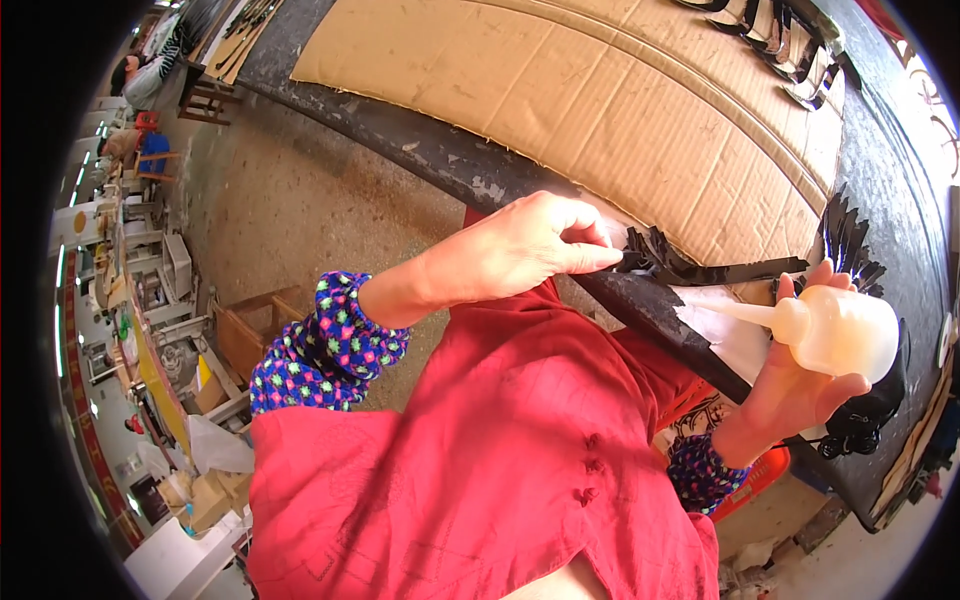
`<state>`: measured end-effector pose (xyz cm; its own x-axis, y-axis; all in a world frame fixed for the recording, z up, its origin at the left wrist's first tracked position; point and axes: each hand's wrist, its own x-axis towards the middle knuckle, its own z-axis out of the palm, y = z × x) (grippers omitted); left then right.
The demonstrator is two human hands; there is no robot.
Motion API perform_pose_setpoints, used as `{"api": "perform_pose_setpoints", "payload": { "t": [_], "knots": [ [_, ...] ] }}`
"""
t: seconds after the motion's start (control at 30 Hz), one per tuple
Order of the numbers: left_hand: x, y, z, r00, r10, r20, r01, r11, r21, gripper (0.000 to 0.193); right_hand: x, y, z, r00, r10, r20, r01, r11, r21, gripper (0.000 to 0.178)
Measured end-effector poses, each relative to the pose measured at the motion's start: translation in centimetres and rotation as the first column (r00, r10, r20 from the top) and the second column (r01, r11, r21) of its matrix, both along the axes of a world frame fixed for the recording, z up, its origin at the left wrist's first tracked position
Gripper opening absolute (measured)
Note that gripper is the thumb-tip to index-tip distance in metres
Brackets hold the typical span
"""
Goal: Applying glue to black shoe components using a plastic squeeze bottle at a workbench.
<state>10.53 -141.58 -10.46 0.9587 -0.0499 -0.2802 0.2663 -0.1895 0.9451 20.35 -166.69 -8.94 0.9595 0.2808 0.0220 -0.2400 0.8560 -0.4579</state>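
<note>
My left hand [535,240] is closed in a pinch at the bench edge, its thumb and fingertips at the end of a black strip [710,270] with a ragged end. My right hand [800,385] is wrapped round a translucent squeeze bottle [845,330] holding something pale yellow. The bottle lies tilted, its long thin nozzle pointing left toward the black strip, apart from it. Beneath the nozzle, a white sheet [735,335] hangs at the bench edge. Just beyond the right fingers lies a fanned bunch of black strips [850,245].
A large cardboard sheet [560,90] covers much of the dark, worn workbench [400,145]. Curved black pieces [770,45] lie at its far right. A black cord bundle [855,425] sits near the right edge. Below are a red plastic seat [755,485] and, leftward, a wooden stool [250,335].
</note>
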Motion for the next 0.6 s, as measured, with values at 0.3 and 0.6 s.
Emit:
{"api": "perform_pose_setpoints", "payload": {
  "t": [0.3,0.6],
  "knots": [
    [1.1,-1.0,3.8,0.949,-0.009,-0.315,-0.047,0.984,-0.169,0.013,-1.3,-0.9,-0.2,0.942,-0.083,0.324,0.212,0.898,-0.386,0.081],
    [1.5,-1.4,4.8,0.96,-0.012,-0.279,-0.019,0.994,-0.11,0.011,-2.1,-0.4,0.4,0.908,-0.115,0.404,0.353,0.729,-0.587,0.081]
  ]
}}
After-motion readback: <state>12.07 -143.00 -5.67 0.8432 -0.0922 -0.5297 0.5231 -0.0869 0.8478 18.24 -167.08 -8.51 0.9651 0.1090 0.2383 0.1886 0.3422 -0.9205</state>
